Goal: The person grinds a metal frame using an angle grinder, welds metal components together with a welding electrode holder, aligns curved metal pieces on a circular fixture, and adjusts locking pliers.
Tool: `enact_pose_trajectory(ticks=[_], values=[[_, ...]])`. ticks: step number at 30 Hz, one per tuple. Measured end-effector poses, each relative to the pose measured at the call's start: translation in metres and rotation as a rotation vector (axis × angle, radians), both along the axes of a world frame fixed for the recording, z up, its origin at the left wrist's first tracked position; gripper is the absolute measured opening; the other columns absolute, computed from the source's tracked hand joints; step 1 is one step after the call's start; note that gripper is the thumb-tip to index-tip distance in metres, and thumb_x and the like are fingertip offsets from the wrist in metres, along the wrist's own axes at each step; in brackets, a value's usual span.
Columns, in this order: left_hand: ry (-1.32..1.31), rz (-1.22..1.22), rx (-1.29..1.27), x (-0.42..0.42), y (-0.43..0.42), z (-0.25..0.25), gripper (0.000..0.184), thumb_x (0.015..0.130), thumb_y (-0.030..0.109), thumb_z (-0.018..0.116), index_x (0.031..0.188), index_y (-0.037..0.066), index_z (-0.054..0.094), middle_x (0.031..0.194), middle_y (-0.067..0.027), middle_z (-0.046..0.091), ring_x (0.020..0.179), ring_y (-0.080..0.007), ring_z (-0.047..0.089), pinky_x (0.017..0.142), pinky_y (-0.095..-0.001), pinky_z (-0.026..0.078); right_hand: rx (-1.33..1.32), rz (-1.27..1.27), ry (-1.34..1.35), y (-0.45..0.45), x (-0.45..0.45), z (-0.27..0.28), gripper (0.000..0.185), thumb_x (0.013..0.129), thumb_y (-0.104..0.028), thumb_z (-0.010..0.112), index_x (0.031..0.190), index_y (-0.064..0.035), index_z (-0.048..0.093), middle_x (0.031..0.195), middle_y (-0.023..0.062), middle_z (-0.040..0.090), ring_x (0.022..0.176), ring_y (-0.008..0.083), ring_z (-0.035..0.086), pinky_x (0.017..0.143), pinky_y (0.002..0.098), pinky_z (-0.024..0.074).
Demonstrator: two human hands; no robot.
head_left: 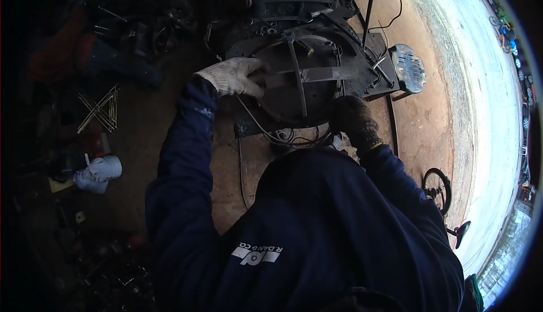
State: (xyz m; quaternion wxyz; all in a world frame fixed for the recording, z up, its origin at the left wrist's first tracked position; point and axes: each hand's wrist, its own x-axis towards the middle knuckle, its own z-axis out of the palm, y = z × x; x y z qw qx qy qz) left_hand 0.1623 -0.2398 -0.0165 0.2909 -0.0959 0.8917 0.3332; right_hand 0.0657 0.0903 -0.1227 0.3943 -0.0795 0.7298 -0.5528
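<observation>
My left hand [231,78], in a pale knitted glove, is at the left edge of a dark round metal plate [280,100]. Its fingers and thumb are spread apart over the edge, with nothing visible between them. My right hand [353,121] wears a dark, dirty glove and is at the plate's lower right edge. The fingers there are lost in shadow, so their grip is hidden. Two flat metal strips [331,74] cross over the round plate. A thin cable [257,121] loops beneath it, close to my body.
A slotted metal pedal-like plate [408,69] juts out on the right. Yellowish rods [100,110] lie crossed on the floor at left, above a white cloth-like bundle [99,173]. A bicycle wheel [437,192] is at lower right. Another person's leg [121,63] shows in the dark upper left.
</observation>
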Motion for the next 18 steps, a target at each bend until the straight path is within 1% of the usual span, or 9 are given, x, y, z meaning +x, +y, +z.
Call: enact_pose_trajectory(ticks=[1,3,6,9,11,12,13,15,18], values=[[-0.036,0.037,-0.008,0.002,0.001,0.008,0.069,0.076,0.026,0.078,0.138,0.004,0.057,0.132,-0.0165,0.064,0.125,-0.0284,0.059,0.107,-0.0360,0.045,0.001,-0.012,0.039,0.000,0.002,0.002,0.032,0.097,-0.031,0.060,0.100,-0.0006,0.069,0.073,0.0096,0.068,0.059,0.0192,0.066,0.056,0.0345,0.0517],[-0.065,0.039,0.005,0.005,-0.006,0.002,0.072,0.076,0.028,0.077,0.140,0.004,0.056,0.133,-0.0172,0.063,0.126,-0.0290,0.059,0.107,-0.0362,0.045,0.000,-0.020,0.082,-0.001,0.002,0.002,0.033,0.097,-0.033,0.060,0.098,-0.0014,0.070,0.072,0.0093,0.068,0.059,0.0196,0.066,0.056,0.0345,0.0517],[-0.101,0.034,-0.013,0.006,-0.006,0.009,0.075,0.076,0.029,0.076,0.143,0.003,0.053,0.135,-0.0184,0.062,0.127,-0.0295,0.058,0.109,-0.0368,0.044,0.073,0.054,0.109,-0.001,-0.003,0.000,0.035,0.096,-0.036,0.059,0.093,-0.0034,0.071,0.072,0.0092,0.068,0.059,0.0201,0.066,0.058,0.0359,0.0522],[-0.089,0.032,-0.065,0.008,0.000,0.019,0.077,0.077,0.030,0.075,0.144,0.000,0.050,0.136,-0.0192,0.061,0.128,-0.0297,0.058,0.109,-0.0373,0.044,0.157,0.046,0.098,-0.003,-0.004,-0.002,0.033,0.094,-0.034,0.058,0.090,-0.0049,0.072,0.072,0.0099,0.068,0.063,0.0231,0.068,0.060,0.0386,0.0536],[-0.065,0.034,-0.093,0.013,-0.001,0.014,0.077,0.078,0.030,0.074,0.144,-0.001,0.050,0.136,-0.0196,0.061,0.128,-0.0301,0.058,0.110,-0.0374,0.043,0.196,0.207,0.279,0.000,-0.008,-0.009,0.027,0.090,-0.029,0.061,0.093,-0.0047,0.072,0.077,0.0123,0.069,0.070,0.0287,0.069,0.065,0.0407,0.0548],[-0.039,0.063,-0.037,0.015,-0.004,0.005,0.077,0.078,0.030,0.074,0.144,-0.002,0.050,0.136,-0.0199,0.061,0.127,-0.0309,0.058,0.110,-0.0374,0.044,0.196,0.208,0.277,0.003,-0.009,-0.019,0.027,0.090,-0.029,0.061,0.093,-0.0047,0.072,0.077,0.0123,0.069,0.070,0.0287,0.069,0.065,0.0407,0.0548],[-0.012,0.092,0.018,0.016,-0.006,0.001,0.077,0.078,0.030,0.073,0.143,-0.003,0.050,0.135,-0.0202,0.061,0.127,-0.0318,0.058,0.109,-0.0374,0.044,0.133,0.232,0.404,0.006,-0.010,-0.029,0.025,0.088,-0.027,0.063,0.094,-0.0044,0.072,0.080,0.0134,0.069,0.073,0.0307,0.069,0.066,0.0410,0.0550],[-0.030,0.053,0.023,0.014,-0.009,0.000,0.077,0.077,0.030,0.072,0.143,-0.002,0.050,0.135,-0.0207,0.061,0.127,-0.0320,0.058,0.109,-0.0375,0.044,0.069,0.259,0.527,0.009,-0.009,-0.038,0.024,0.086,-0.025,0.064,0.095,-0.0041,0.072,0.083,0.0146,0.069,0.075,0.0326,0.069,0.068,0.0413,0.0552],[-0.058,-0.020,-0.016,0.012,-0.007,0.013,0.077,0.076,0.031,0.071,0.143,-0.001,0.050,0.134,-0.0209,0.061,0.127,-0.0318,0.058,0.108,-0.0379,0.045,0.136,0.245,0.503,0.008,-0.009,-0.033,0.022,0.081,-0.021,0.069,0.096,-0.0051,0.072,0.085,0.0160,0.067,0.081,0.0329,0.069,0.070,0.0426,0.0550]])
